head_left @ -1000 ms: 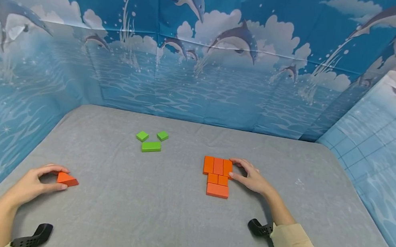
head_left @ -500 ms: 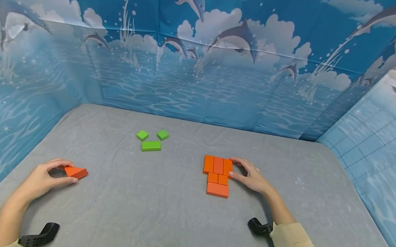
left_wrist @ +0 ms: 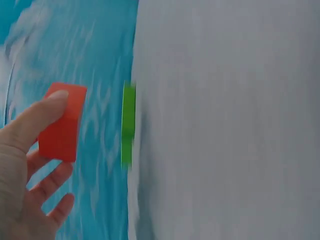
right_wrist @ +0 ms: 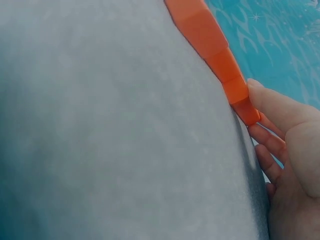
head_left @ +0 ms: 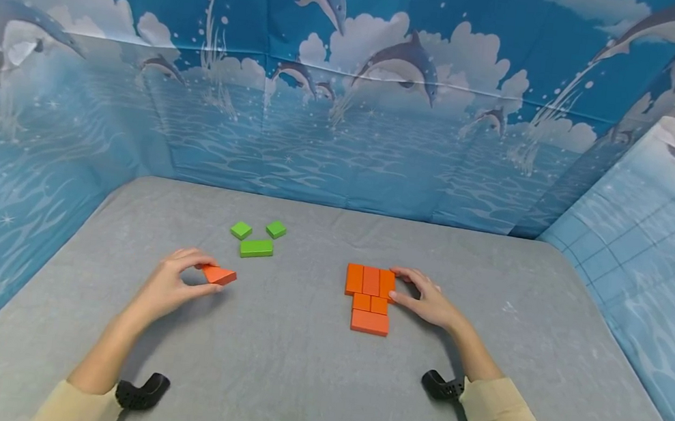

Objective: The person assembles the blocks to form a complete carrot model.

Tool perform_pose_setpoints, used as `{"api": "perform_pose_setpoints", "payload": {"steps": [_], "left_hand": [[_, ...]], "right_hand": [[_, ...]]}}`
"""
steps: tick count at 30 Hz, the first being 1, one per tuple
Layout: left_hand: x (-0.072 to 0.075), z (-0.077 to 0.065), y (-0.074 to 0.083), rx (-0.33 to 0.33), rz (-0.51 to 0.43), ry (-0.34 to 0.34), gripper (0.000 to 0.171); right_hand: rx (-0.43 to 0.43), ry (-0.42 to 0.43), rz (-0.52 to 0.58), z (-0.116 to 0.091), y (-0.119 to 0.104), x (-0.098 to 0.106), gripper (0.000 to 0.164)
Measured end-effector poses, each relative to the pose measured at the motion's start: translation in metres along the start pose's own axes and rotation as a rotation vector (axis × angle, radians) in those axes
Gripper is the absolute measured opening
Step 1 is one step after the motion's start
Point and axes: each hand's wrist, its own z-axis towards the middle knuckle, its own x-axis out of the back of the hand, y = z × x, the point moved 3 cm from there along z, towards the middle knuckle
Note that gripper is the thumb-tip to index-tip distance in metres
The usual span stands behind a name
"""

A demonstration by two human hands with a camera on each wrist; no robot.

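My left hand [head_left: 172, 284] pinches an orange-red wedge-shaped block [head_left: 219, 275] between thumb and fingers, raised over the grey surface. In the left wrist view, the thumb lies across this wedge [left_wrist: 62, 125]. To the right, orange blocks [head_left: 370, 321] lie flat and close together: three upright rectangles in the far row, two small squares below them and a wider rectangle nearest me. My right hand [head_left: 426, 305] holds the rightmost far-row block [head_left: 387, 284], index finger at its far end and thumb at its near end. The right wrist view shows the thumb against the orange row [right_wrist: 235, 90].
Three green blocks, a longer one [head_left: 256, 248] and two small ones [head_left: 241, 230] [head_left: 276, 229], lie beyond my left hand. The grey cloth-covered table [head_left: 284, 369] meets a blue dolphin-print curtain [head_left: 330, 162] at the back and sides.
My left hand has carried the wedge block right and farther from me, from the table's left side to near the green blocks. My right hand has stayed at the orange blocks.
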Motion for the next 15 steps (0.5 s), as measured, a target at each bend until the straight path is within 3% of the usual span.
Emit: {"api": "perform_pose_setpoints", "payload": {"steps": [7, 15], "left_hand": [[-0.054, 0.023, 0.046, -0.052, -0.079, -0.069, 0.033], [-0.108, 0.03, 0.094, -0.075, -0.112, -0.154, 0.033]], "right_hand": [[-0.008, -0.003, 0.002, 0.0, 0.0, 0.0, 0.055], [0.004, 0.003, 0.006, 0.0, 0.001, 0.0, 0.054]]}}
